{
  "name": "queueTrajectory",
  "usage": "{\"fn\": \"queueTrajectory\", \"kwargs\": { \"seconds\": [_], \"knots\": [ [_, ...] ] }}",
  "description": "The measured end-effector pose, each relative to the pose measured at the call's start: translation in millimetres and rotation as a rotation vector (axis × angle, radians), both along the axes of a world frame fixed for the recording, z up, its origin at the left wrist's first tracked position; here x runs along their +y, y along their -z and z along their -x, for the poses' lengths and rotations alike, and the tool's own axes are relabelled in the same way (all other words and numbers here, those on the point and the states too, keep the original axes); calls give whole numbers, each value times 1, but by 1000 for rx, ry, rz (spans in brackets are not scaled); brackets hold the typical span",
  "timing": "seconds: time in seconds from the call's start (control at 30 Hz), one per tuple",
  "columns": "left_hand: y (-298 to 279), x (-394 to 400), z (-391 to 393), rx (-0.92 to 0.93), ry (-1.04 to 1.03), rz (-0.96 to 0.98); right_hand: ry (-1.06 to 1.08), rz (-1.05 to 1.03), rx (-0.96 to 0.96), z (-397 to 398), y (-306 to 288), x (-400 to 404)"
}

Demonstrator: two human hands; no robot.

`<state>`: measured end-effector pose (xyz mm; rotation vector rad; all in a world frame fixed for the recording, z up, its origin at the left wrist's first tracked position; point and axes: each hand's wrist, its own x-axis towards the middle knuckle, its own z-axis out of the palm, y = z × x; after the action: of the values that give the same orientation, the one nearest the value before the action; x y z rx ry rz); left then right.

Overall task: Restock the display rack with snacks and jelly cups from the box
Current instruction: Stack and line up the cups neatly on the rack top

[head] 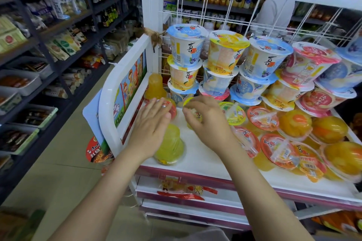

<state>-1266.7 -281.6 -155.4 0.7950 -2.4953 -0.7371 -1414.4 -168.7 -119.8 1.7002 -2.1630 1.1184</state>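
Observation:
Both my hands are over the white shelf (197, 157) of the display rack. My left hand (151, 123) rests with straight fingers on a red-lidded jelly cup (170, 106). My right hand (207, 121) pinches a small yellow-lidded jelly cup (193, 114) with curled fingers. A yellow-green jelly cup (170, 146) stands upside down by my left wrist, and an orange one (155, 86) stands at the shelf's back left. Tall fruit cups (225, 53) are stacked along the back. Flat orange-lidded jelly cups (262, 118) fill the right side. The box is not in view.
A white side rail with a cartoon panel (125, 88) bounds the rack on the left. Lower shelves (188, 191) hold a few red-wrapped snacks. Dark store shelving (45, 51) lines the aisle to the left. A person in white (274, 11) stands behind the wire grid.

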Motion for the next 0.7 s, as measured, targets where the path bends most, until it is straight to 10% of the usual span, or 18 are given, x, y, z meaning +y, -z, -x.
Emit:
{"fn": "queueTrajectory", "kwargs": {
  "seconds": [0.27,0.47,0.7],
  "knots": [
    [-5,0,-1,33,21,-92,-236,-451,-222,-42,16,8],
    [-5,-1,-2,-7,36,-60,8,-440,-5,-38,8,17],
    [-8,-3,-2,-54,32,-59,86,-177,-210,-16,-5,51]
  ]
}}
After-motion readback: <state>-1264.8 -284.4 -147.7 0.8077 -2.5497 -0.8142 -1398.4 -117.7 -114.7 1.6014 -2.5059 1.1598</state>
